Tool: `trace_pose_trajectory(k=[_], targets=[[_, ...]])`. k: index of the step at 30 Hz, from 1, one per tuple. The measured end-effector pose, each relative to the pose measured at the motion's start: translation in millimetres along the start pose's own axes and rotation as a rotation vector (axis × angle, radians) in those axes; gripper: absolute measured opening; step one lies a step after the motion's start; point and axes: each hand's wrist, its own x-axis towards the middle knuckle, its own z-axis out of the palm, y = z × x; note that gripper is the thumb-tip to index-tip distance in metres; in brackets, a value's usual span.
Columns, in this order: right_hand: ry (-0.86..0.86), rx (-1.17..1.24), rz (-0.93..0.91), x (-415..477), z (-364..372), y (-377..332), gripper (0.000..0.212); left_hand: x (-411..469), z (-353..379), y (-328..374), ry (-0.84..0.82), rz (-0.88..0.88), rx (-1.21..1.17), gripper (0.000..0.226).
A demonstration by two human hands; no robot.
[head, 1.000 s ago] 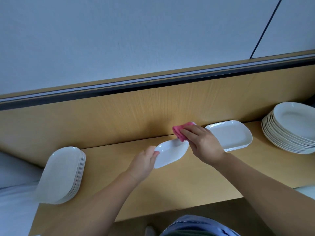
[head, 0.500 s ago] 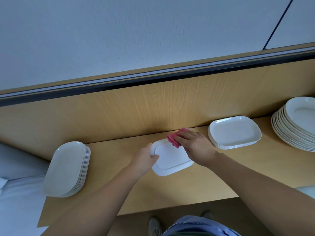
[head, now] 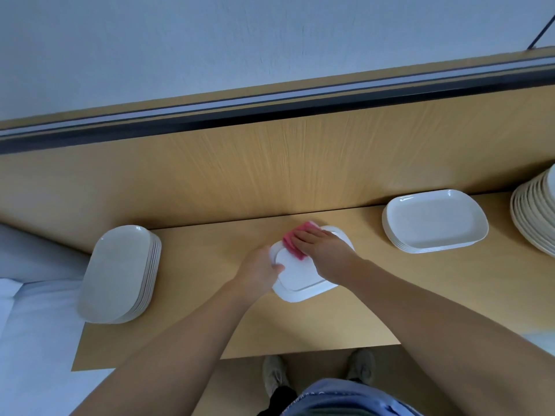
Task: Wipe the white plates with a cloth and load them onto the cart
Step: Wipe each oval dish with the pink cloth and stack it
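A white rectangular plate (head: 300,280) lies bottom side up on the wooden shelf (head: 330,325), in the middle of the view. My left hand (head: 259,270) grips its left edge. My right hand (head: 322,250) presses a pink cloth (head: 295,243) flat onto the plate's far part. A stack of white rectangular plates (head: 432,220) stands to the right. A stack of oval white plates (head: 120,274) stands at the left end of the shelf.
A tall stack of round white plates (head: 534,214) sits at the right edge of the view. A wooden back panel (head: 270,169) rises behind the shelf. White surface (head: 30,325) lies to the left. My feet (head: 318,373) show below the shelf's front edge.
The plate was tilted up in my left hand a second ago and now lies flat on the shelf, underside up. My right hand with the cloth has come down onto it.
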Motion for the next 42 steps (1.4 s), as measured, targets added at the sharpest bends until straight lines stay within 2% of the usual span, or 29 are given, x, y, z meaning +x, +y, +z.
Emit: trace_pose_trajectory(k=[6, 8, 11, 18, 21, 25, 29, 32, 35, 38, 42], targets=[[0.07, -0.039, 0.121, -18, -2, 25, 0.07, 3, 2, -2, 0.012, -0.038, 0.011, 0.029], [0.06, 0.004, 0.222, -26, 2, 33, 0.075, 4, 2, -2, 0.007, -0.048, 0.004, 0.029], [0.008, 0.104, 0.417, -38, 8, 37, 0.07, 3, 3, -3, 0.004, -0.071, -0.012, 0.031], [-0.067, 0.155, 0.595, -69, 28, 17, 0.067, 1, 7, -10, -0.006, -0.112, -0.09, 0.033], [-0.065, 0.178, 0.619, -80, 29, 9, 0.064, -1, 6, -13, -0.023, -0.097, -0.112, 0.036], [-0.041, 0.215, 0.577, -78, 18, 13, 0.058, -9, 5, -18, -0.1, 0.016, -0.057, 0.062], [-0.017, 0.262, 0.507, -74, 16, 24, 0.06, -16, 5, -21, -0.157, 0.066, -0.053, 0.054], [-0.025, 0.27, 0.488, -71, 15, 28, 0.058, -19, 3, -24, -0.251, 0.096, -0.064, 0.071], [-0.021, 0.281, 0.506, -68, 12, 24, 0.058, -21, 6, -27, -0.217, 0.086, -0.048, 0.092], [0.01, 0.313, 0.57, -71, 17, 13, 0.056, -21, 11, -30, -0.169, 0.063, -0.042, 0.097], [0.142, 0.393, 0.653, -82, 32, -10, 0.049, -23, 14, -30, -0.154, 0.046, -0.031, 0.099]])
